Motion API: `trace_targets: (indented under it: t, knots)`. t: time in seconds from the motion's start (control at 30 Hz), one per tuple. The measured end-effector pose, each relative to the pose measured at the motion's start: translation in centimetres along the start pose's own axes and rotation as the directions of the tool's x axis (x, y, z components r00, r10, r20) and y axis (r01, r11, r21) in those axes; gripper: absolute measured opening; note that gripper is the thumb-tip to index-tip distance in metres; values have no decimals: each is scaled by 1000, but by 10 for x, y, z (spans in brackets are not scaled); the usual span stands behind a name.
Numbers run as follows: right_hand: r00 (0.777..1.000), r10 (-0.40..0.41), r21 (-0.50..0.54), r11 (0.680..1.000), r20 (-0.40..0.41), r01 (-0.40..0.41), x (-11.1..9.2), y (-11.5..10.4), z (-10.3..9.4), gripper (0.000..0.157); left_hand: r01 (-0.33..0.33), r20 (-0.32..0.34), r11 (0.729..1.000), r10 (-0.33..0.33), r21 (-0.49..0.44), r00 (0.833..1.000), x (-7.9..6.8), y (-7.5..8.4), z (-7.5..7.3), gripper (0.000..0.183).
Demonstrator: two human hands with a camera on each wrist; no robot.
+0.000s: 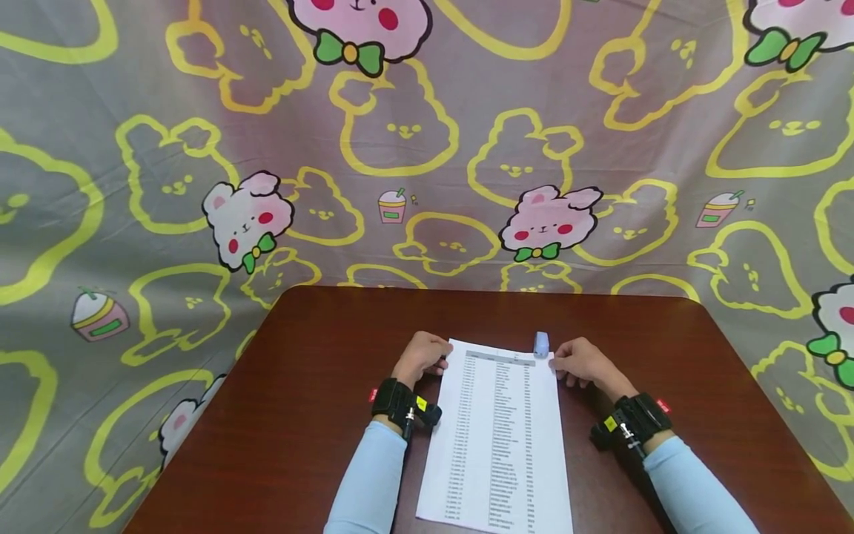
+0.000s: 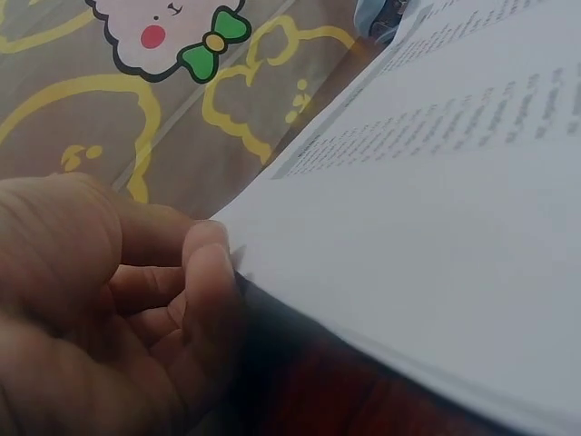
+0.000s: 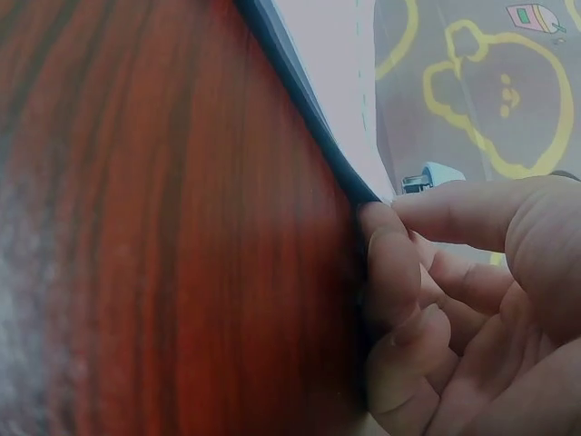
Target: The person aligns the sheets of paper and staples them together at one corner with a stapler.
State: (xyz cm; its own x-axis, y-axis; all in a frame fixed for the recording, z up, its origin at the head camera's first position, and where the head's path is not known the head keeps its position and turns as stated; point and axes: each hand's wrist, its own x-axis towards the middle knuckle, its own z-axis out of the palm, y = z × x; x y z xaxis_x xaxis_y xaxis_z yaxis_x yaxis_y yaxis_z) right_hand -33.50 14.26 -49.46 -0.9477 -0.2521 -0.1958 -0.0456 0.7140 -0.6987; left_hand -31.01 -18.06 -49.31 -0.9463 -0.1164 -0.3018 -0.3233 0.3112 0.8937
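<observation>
Printed sheets of paper (image 1: 497,445), with rows of small text under a grey header bar, lie lengthwise in front of me on the table. My left hand (image 1: 422,354) pinches their far left corner; in the left wrist view, the thumb and index finger meet right at that corner of the paper (image 2: 390,245). At the far right corner, my right hand (image 1: 583,362) pinches the paper's edge (image 3: 331,100) between thumb and index finger. Just beyond that corner, close to the right fingertips, stands a small pale blue stapler (image 1: 541,344), its metal end showing in the right wrist view.
The dark red-brown wooden table (image 1: 307,415) has rounded far corners. Behind its far edge hangs a grey cloth (image 1: 460,185) printed with cartoon rabbits and yellow outlines. A black strap with a camera (image 1: 400,404) sits on the left wrist, and another camera strap (image 1: 634,421) on the right.
</observation>
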Motion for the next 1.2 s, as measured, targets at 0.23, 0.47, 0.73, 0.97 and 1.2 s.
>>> trace_targets:
  t: [0.23, 0.47, 0.73, 0.97, 1.2]
  knots:
    - [1000, 8, -2, 1000, 9, -8, 0, 1, -3, 16, -9, 32, 1000, 9, -13, 999, 2, -2, -1, 25]
    - [999, 20, -8, 1000, 33, -20, 0, 0, -3, 17, -45, 57, 999, 43, 18, 997, 4, -5, -3, 26]
    - [999, 17, 8, 1000, 49, -18, -1, 0, -4, 15, -59, 54, 998, 57, 32, 997, 6, -7, -4, 24]
    - [999, -4, -20, 1000, 39, 5, 1, -2, -6, 16, -68, 13, 996, 67, 62, 998, 7, -3, -3, 25]
    - [999, -15, -23, 1000, 28, 15, 3, -1, -3, 15, -76, 8, 994, 75, 83, 997, 9, -4, -4, 25]
